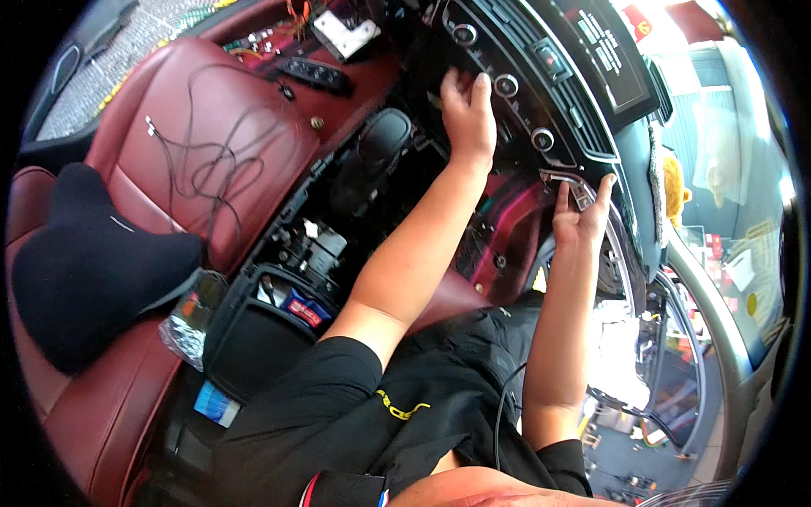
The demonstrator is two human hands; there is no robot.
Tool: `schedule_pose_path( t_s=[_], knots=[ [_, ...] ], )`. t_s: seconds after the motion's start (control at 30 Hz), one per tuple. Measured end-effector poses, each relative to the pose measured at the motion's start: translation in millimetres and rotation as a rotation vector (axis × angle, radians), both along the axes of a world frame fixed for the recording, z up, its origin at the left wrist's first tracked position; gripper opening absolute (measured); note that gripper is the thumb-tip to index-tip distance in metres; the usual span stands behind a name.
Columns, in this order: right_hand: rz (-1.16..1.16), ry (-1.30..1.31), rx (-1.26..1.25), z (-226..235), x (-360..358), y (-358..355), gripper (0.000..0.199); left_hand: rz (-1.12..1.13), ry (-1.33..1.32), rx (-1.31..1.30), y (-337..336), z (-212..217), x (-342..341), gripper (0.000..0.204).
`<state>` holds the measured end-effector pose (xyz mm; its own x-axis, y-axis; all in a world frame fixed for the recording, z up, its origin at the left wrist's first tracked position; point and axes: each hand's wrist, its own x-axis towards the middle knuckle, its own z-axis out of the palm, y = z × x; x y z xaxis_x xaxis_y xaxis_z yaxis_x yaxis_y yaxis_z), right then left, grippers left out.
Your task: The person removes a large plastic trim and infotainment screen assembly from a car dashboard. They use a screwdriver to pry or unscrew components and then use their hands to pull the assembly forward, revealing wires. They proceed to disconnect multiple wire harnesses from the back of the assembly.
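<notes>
Your left hand rests flat against the black control panel of the car's centre stack, fingers spread and pressing on its face just beside a round silver-ringed knob; it grips nothing. Two more such knobs sit along the same panel, one above your fingertips and one below and to the right of them. Your right hand is lower and to the right, fingers curled around the edge of a silvery trim piece at the panel's lower end, thumb on one side and fingers on the other. The two hands are apart, with the lowest knob between them.

Beyond your left hand, a dark screen carries rows of pale text, with a small red rectangular sign past its far corner. Left of your left forearm, the opened centre console holds a small blue-and-red packet; nearer your body, a light blue rectangular packet lies by the console's edge, and a crinkled clear wrapper lies beside the red leather seat. Thin black wires trail across that seat, and a black cushion lies on it.
</notes>
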<state>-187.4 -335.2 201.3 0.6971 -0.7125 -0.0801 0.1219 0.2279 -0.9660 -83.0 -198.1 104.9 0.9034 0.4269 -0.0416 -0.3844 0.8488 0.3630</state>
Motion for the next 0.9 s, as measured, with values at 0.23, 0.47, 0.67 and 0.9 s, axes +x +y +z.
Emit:
schedule_pose_path(
  t_s=[0.23, 0.47, 0.67, 0.9],
  knots=[
    [-0.015, -0.011, 0.094, -12, -5, -5, 0.050, -0.138, -0.110, -0.139, 11, 25, 34, 0.045],
    [0.093, -0.087, 0.101, -27, -18, -12, 0.038, -0.156, -0.169, -0.142, 11, 17, 32, 0.047],
    [0.203, -0.215, 0.133, -55, -33, -28, 0.035, -0.127, -0.141, -0.027, 13, 19, 25, 0.047],
    [0.307, -0.243, 0.036, -58, -41, -35, 0.036, -0.328, -0.029, -0.012, 18, 28, 11, 0.062]
  ],
)
